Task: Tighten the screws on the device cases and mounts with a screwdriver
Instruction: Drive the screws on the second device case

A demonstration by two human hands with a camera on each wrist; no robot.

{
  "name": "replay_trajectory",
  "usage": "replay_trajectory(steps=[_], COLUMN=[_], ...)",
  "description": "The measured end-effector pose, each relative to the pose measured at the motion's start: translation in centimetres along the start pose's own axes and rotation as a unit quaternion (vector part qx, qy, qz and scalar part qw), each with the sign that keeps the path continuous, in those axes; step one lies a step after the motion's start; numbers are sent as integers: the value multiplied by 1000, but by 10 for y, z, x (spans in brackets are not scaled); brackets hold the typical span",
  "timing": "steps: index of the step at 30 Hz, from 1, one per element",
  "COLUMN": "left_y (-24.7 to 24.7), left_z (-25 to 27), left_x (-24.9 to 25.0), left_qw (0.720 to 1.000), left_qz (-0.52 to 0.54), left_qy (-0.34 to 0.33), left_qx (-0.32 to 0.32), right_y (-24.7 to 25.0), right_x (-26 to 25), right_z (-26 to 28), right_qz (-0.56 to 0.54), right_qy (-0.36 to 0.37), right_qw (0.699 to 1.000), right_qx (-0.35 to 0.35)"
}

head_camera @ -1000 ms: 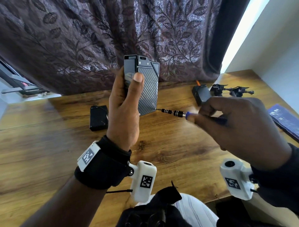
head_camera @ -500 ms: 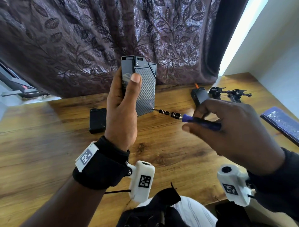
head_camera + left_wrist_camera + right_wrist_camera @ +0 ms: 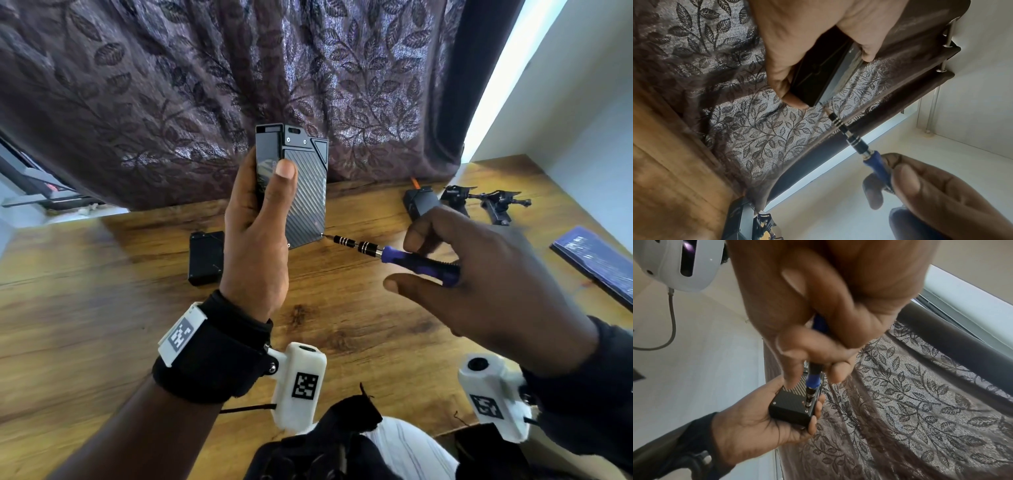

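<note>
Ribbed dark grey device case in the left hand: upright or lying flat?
Upright. The ribbed dark grey device case stands on end in the left hand, above the wooden table.

Head view: held case [image 3: 305,192] at frame centre, above the table [image 3: 102,325]. Screwdriver [image 3: 394,255] right of it, tip at the case's lower right corner. Second case [image 3: 205,258] on the table, left. Mounts [image 3: 486,202] upper right, curtain [image 3: 171,85] behind.

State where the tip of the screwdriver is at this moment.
In the head view, the screwdriver, held by the right hand, has its tip at the lower right corner of the device case held by the left hand.
</note>
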State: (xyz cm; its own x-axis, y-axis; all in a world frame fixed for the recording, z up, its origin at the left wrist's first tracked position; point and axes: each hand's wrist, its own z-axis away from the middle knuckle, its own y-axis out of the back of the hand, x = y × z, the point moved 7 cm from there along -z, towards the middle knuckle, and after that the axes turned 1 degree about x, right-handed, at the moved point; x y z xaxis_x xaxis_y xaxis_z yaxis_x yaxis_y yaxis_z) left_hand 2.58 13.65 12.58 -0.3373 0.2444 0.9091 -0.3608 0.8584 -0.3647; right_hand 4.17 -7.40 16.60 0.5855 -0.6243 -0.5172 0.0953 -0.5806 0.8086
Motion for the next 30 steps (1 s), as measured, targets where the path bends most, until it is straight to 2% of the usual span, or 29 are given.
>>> replay_trajectory(steps=[4, 8, 14, 20, 23, 27, 30], left_y=[-1, -2, -4, -5, -5, -3, -4], left_z=[0, 0, 2, 2, 2, 0, -1], left_x=[-4, -6, -6, -6, -5, -4, -3], left_qw=[1000, 1000, 1000, 1000, 1000, 1000, 1000], left_qz=[-5, 3, -4, -4, 1, 1, 8], left_qy=[3, 3, 4, 2, -2, -5, -9], left_qx=[-9, -8, -13, -17, -13, -8, -9], right_y=[3, 7, 7, 13, 12, 2, 4], right_x=[-2, 0, 1, -3, -2, 0, 0], right_z=[1, 0, -1, -2, -3, -3, -1], right_qz=[1, 12, 10, 26, 38, 53, 43], right_qy=[28, 24, 0, 9, 8, 11, 18], right_qw=[999, 999, 1000, 999, 999, 998, 999], right_qx=[18, 35, -12, 37, 31, -14, 10])
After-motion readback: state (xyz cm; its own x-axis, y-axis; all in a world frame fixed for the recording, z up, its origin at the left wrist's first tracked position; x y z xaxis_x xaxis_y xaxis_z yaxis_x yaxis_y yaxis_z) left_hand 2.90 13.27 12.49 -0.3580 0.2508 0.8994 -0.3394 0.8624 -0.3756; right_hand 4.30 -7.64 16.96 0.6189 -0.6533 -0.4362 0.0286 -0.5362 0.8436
